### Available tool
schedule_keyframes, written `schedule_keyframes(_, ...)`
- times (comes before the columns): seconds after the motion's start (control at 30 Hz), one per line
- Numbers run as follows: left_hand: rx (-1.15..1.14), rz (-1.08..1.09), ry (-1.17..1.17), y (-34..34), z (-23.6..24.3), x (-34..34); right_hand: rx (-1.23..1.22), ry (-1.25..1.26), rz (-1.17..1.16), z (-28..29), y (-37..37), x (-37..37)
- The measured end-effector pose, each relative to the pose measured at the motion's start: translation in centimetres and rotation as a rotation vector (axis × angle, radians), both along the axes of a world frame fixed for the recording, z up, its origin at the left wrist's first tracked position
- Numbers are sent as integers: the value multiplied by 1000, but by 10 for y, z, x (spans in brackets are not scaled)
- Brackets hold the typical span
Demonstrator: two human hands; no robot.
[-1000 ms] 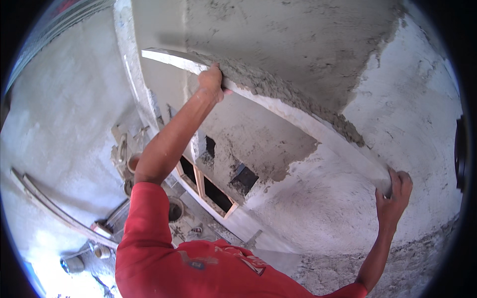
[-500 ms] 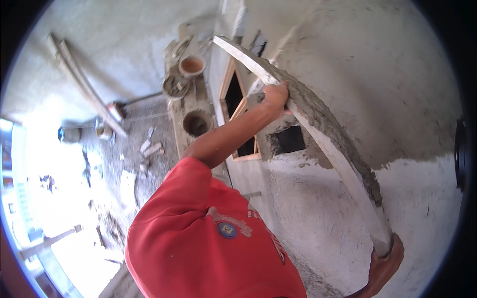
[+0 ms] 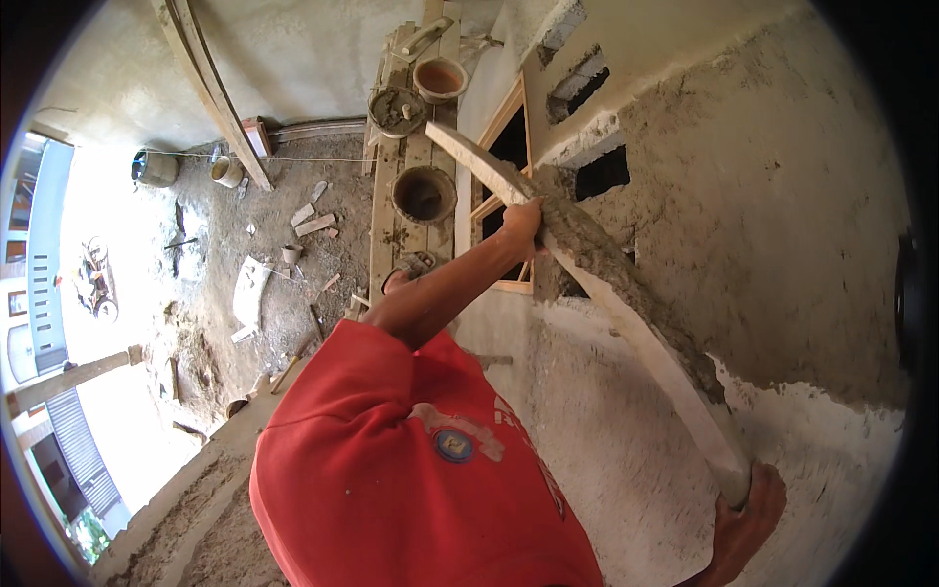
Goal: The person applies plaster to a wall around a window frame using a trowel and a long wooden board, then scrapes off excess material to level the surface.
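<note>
A long pale screed board (image 3: 626, 321) slants across the wall, bent by the lens, with wet grey mortar (image 3: 611, 256) heaped along its upper edge. My left hand (image 3: 522, 223) grips it toward its far end, thumb on the near face, with the other fingers partly hidden behind. At its near right end, my right hand (image 3: 751, 517) is wrapped around the tip. Beyond the board, the plastered wall (image 3: 773, 215) has rough, damp-looking mortar above a paler, whitish lower area (image 3: 812, 440).
Dark wall openings (image 3: 603, 173) and a wooden window frame (image 3: 521, 108) lie beyond the board. On a plank scaffold (image 3: 416, 152) stand a dark bowl (image 3: 424, 194), a mortar-filled bowl (image 3: 396, 112) and a reddish bowl (image 3: 440, 78). Debris (image 3: 315, 224) litters the ground below.
The board has moved down the wall with both hands still gripping it; a dark opening once on its lower side now shows above it. My view has shifted, revealing more ground and scaffold.
</note>
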State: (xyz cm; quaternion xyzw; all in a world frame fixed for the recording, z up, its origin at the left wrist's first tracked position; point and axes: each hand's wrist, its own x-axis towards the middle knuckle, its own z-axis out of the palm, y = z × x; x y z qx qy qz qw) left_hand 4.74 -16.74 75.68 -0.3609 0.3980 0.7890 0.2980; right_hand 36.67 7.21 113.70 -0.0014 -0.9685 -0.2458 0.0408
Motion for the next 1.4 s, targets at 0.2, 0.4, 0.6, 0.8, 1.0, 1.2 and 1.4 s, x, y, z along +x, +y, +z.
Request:
schedule_keyframes(0.2,175,77,-71,-33,-78,-11,118,-153,-39,6,-58,-83)
schedule_keyframes(0.4,285,121,-252,-81,-181,-44,188,-296,198,-21,-143,-201)
schedule_keyframes(0.6,311,470,-509,-138,-237,-93,190,-387,662,-128,-203,-312)
schedule_keyframes(0.8,359,591,-604,-169,-292,-118,253,-349,883,-175,-253,-354)
schedule_keyframes(1.0,273,532,-470,-180,-239,-131,237,-411,801,-163,-273,-379)
schedule_keyframes(1.2,312,549,-595,-193,-252,-131,263,-506,740,-94,-305,-393)
schedule_keyframes(1.4,551,337,-549,-130,-251,-96,232,-507,470,14,-287,-350)
